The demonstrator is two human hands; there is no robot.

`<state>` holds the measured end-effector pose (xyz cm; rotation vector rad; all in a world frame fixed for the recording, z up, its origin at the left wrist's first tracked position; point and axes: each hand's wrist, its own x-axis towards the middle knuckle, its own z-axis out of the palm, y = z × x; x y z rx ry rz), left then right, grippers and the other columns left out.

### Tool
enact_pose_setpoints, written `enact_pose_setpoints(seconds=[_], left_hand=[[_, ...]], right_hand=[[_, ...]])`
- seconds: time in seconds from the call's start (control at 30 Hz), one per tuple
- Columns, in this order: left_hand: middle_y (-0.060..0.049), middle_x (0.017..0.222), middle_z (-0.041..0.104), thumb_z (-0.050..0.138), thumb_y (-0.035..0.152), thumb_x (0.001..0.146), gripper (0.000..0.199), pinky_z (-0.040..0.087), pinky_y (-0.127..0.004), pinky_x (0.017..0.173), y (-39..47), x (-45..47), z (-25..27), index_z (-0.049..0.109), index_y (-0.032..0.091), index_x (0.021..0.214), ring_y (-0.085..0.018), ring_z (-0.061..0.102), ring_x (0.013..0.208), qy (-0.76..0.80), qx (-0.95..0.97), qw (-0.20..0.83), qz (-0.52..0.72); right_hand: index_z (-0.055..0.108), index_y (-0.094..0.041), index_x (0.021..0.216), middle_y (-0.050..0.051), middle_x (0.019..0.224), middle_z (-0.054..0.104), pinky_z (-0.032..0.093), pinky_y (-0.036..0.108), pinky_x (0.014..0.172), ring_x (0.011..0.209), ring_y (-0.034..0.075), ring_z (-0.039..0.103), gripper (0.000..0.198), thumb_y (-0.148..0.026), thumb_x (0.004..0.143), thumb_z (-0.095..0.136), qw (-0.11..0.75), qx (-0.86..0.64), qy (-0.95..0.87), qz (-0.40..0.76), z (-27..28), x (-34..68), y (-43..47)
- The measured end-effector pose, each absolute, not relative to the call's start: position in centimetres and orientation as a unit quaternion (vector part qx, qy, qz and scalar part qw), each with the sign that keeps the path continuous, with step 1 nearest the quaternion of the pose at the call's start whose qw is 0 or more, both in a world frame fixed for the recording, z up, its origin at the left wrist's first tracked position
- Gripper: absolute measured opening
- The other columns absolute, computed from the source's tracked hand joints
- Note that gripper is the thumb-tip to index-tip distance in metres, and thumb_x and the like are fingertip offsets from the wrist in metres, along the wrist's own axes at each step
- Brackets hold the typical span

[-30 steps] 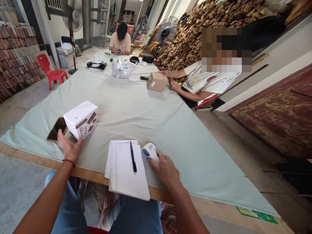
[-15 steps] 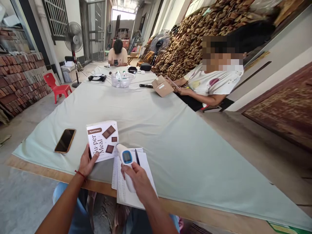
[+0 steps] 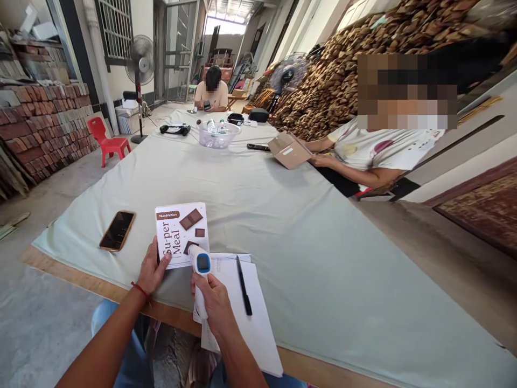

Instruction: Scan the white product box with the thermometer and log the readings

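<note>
My left hand grips the lower left edge of a white box printed "Su-per Meal" with brown chocolate pieces, its thumb on the front face. In my right hand is a white infrared thermometer with a blue-rimmed display. Its nose points at the box and overlaps the lower right of its front; whether they touch I cannot tell. Under and beside my right hand lie white paper sheets, with a black pen on top. A smartphone with a dark screen lies left of the box.
A pale green cloth covers the table. Farther back stand a clear plastic basin with bottles, a black headset-like item and a cardboard box near a seated person. Another person sits at the far end.
The thermometer has moved left, from beside the box's edge to in front of its lower right part. More of the paper and pen shows. The view has shifted slightly left.
</note>
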<state>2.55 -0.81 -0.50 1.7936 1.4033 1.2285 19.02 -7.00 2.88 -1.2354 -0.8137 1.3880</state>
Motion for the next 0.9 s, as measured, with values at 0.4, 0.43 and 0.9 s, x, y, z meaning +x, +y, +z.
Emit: enact_pose_setpoints(seconds=[0.4,0.43,0.9], left_hand=[[-0.013,0.122,0.055,0.040,0.050,0.093,0.052,0.038,-0.047,0.103,-0.9,2.6,-0.2,0.045,0.019,0.134,-0.028,0.049,0.120,0.514,0.679,0.274,0.447],[-0.013,0.122,0.055,0.040,0.050,0.093,0.052,0.038,-0.047,0.103,-0.9,2.6,-0.1,0.045,0.019,0.134,-0.028,0.048,0.121,0.515,0.679,0.273,0.446],[-0.014,0.128,0.053,0.041,0.050,0.093,0.058,0.037,-0.045,0.105,-0.9,2.7,0.1,0.037,0.018,0.141,-0.027,0.049,0.121,0.514,0.677,0.274,0.450]], right_hand=[[0.053,-0.019,0.064,-0.001,0.064,0.054,0.037,0.026,0.055,0.058,0.013,0.044,0.042,-0.057,0.069,0.069,0.534,-0.519,-0.348,0.569,1.8,19.3,-7.0],[0.053,-0.019,0.064,0.000,0.064,0.055,0.037,0.026,0.055,0.059,0.013,0.044,0.042,-0.057,0.069,0.069,0.534,-0.520,-0.348,0.569,1.8,19.4,-6.9],[0.064,-0.017,0.072,0.000,0.061,0.056,0.038,0.026,0.053,0.056,0.014,0.047,0.040,-0.057,0.071,0.067,0.540,-0.523,-0.355,0.556,1.7,19.2,-6.9]])
